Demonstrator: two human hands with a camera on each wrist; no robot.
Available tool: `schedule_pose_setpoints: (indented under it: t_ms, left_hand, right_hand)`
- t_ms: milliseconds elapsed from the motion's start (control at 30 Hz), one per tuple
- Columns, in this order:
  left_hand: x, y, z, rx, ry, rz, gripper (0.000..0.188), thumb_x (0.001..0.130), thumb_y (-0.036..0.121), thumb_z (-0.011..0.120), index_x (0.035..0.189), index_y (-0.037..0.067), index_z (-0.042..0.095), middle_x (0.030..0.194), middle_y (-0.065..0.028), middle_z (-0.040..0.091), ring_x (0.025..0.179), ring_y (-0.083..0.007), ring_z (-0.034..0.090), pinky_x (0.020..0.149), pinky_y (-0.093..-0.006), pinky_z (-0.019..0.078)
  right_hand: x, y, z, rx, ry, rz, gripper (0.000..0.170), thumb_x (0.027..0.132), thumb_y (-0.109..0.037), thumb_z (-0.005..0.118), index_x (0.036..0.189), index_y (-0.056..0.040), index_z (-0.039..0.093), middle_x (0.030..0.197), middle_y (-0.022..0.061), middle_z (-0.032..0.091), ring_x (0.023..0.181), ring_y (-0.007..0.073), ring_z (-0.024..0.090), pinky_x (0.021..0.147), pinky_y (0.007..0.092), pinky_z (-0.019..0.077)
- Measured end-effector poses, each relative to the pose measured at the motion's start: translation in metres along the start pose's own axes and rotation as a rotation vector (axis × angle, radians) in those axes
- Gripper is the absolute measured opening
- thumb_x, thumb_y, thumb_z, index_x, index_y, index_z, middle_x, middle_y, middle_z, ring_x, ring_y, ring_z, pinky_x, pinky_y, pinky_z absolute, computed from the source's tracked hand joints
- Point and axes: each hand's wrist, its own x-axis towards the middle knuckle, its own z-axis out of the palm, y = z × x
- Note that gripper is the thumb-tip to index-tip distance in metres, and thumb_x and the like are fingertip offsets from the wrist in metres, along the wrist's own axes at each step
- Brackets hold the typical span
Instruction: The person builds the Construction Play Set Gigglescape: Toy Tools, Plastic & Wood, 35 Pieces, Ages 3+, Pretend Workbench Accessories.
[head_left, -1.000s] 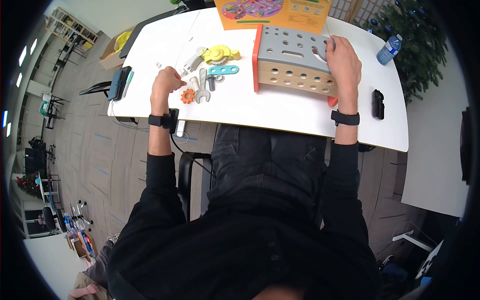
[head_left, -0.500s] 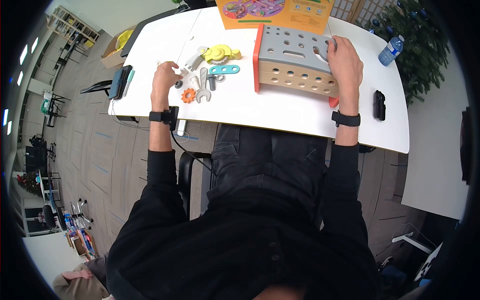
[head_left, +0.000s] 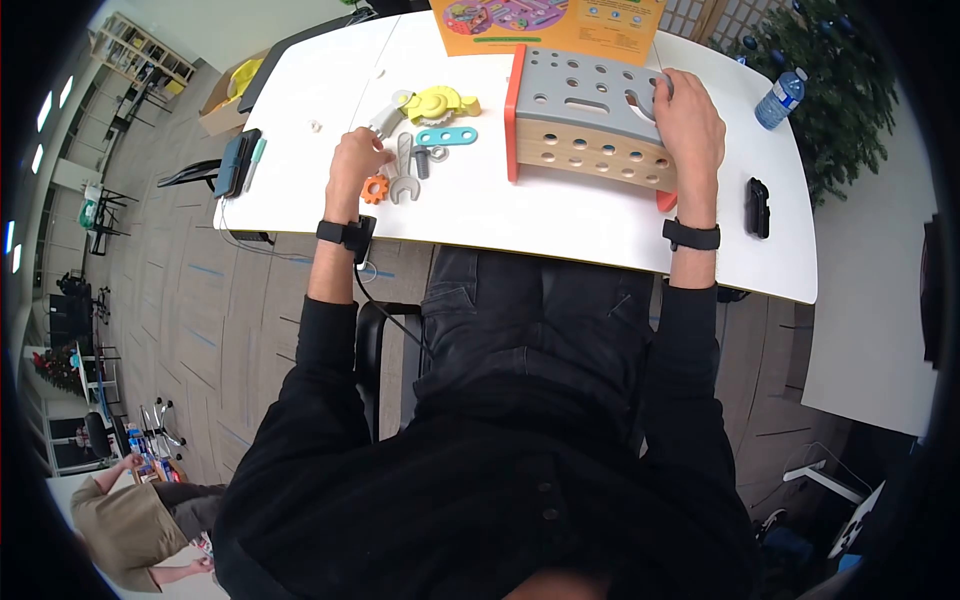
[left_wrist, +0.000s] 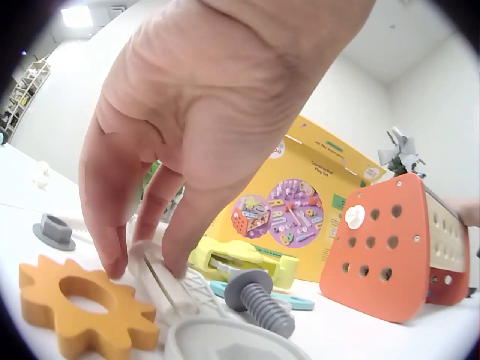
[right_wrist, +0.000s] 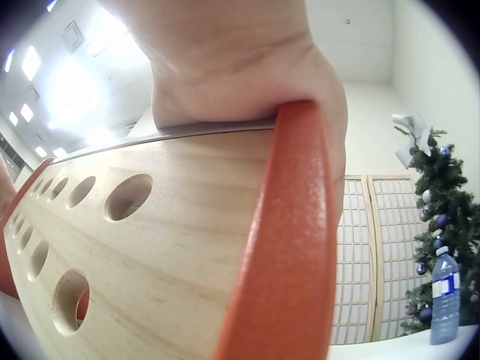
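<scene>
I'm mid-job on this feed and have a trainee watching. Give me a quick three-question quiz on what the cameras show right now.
1. Which hand rests on the toy workbench?
2. What is the left hand pinching? A: the teal strip; B: a pale slotted piece; C: the orange gear.
3. True or false: in the right wrist view, the water bottle stands upright.

Key: 1, the right hand; 2, B; 3, true.
</scene>
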Motion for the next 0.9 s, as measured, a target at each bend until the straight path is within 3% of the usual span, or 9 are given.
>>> schedule_pose_setpoints:
  t_ms: [267,333,433,467,500,567,600,733,900]
  left_hand:
    - [-0.008,0.003,-0.008,-0.157,0.113,0.007,0.020,0.073,0.005,0.064,0.091,-0.001,0.069,0.067,-0.0151,0.068,0.062,-0.0196,0.068,0.060,-0.0296,0.0522]
    - [-0.006,-0.011,-0.011,-0.126,0.210,0.153,0.017,0.074,0.004,0.061,0.089,-0.002,0.066,0.063,-0.0134,0.065,0.060,-0.0194,0.064,0.057,-0.0295,0.0498]
    - [-0.008,-0.025,-0.017,-0.044,0.068,0.200,0.014,0.073,0.003,0.059,0.086,-0.003,0.063,0.057,-0.0116,0.060,0.057,-0.0189,0.060,0.057,-0.0285,0.0483]
    - [-0.012,-0.023,-0.023,-0.033,-0.090,0.114,0.025,0.075,0.008,0.064,0.099,-0.002,0.062,0.075,-0.0146,0.065,0.068,-0.0220,0.063,0.067,-0.0307,0.0511]
    - [-0.020,-0.019,-0.025,-0.033,-0.092,0.114,0.025,0.075,0.008,0.064,0.099,-0.002,0.062,0.075,-0.0146,0.065,0.068,-0.0220,0.063,0.067,-0.0307,0.0511]
    - [-0.037,-0.007,-0.025,0.350,-0.166,0.005,0.039,0.079,0.015,0.066,0.116,0.007,0.059,0.114,-0.0216,0.058,0.082,-0.0348,0.065,0.080,-0.0387,0.0540]
    - [-0.026,-0.018,-0.018,0.379,-0.272,-0.048,0.053,0.079,0.023,0.072,0.125,0.006,0.053,0.126,-0.0223,0.051,0.080,-0.0359,0.066,0.077,-0.0385,0.0556]
    - [-0.032,-0.017,-0.019,0.225,-0.273,-0.103,0.060,0.072,0.030,0.080,0.119,0.002,0.055,0.111,-0.0190,0.061,0.089,-0.0278,0.064,0.075,-0.0375,0.0529]
    - [-0.027,-0.019,-0.018,0.105,-0.330,-0.189,0.058,0.059,0.030,0.089,0.101,-0.002,0.063,0.079,-0.0153,0.068,0.072,-0.0223,0.067,0.061,-0.0322,0.0535]
  right_hand:
    - [0.001,0.001,0.002,0.009,-0.013,0.009,0.036,0.095,-0.029,0.047,0.119,-0.0093,0.064,0.120,0.0054,0.063,0.109,0.0223,0.061,0.088,0.0387,0.0515]
    - [0.001,0.002,0.003,0.001,0.015,-0.010,0.036,0.095,-0.030,0.047,0.118,-0.0092,0.064,0.120,0.0052,0.063,0.109,0.0222,0.061,0.088,0.0389,0.0515]
    - [0.001,0.001,0.000,0.007,-0.011,0.006,0.036,0.094,-0.029,0.047,0.119,-0.0093,0.064,0.120,0.0051,0.063,0.109,0.0220,0.061,0.088,0.0388,0.0515]
    - [0.001,0.001,0.001,0.006,-0.011,0.006,0.036,0.094,-0.029,0.047,0.119,-0.0093,0.064,0.120,0.0051,0.063,0.109,0.0220,0.061,0.088,0.0388,0.0515]
    - [0.001,0.001,0.001,0.011,-0.006,0.004,0.036,0.094,-0.029,0.047,0.119,-0.0094,0.064,0.121,0.0052,0.063,0.109,0.0221,0.061,0.088,0.0387,0.0515]
    - [0.000,0.001,0.002,0.014,0.001,0.001,0.035,0.094,-0.029,0.047,0.119,-0.0095,0.064,0.121,0.0054,0.063,0.110,0.0222,0.061,0.088,0.0387,0.0515]
    - [0.000,0.001,0.002,0.009,0.008,0.000,0.035,0.094,-0.029,0.047,0.119,-0.0094,0.064,0.122,0.0058,0.063,0.110,0.0224,0.060,0.088,0.0387,0.0515]
    - [0.000,0.000,0.000,0.005,-0.002,0.006,0.035,0.094,-0.029,0.048,0.118,-0.0088,0.064,0.123,0.0066,0.062,0.111,0.0229,0.060,0.088,0.0391,0.0513]
    - [0.000,-0.001,0.000,0.005,0.003,0.002,0.036,0.094,-0.028,0.047,0.118,-0.0083,0.064,0.123,0.0067,0.062,0.111,0.0232,0.060,0.089,0.0393,0.0512]
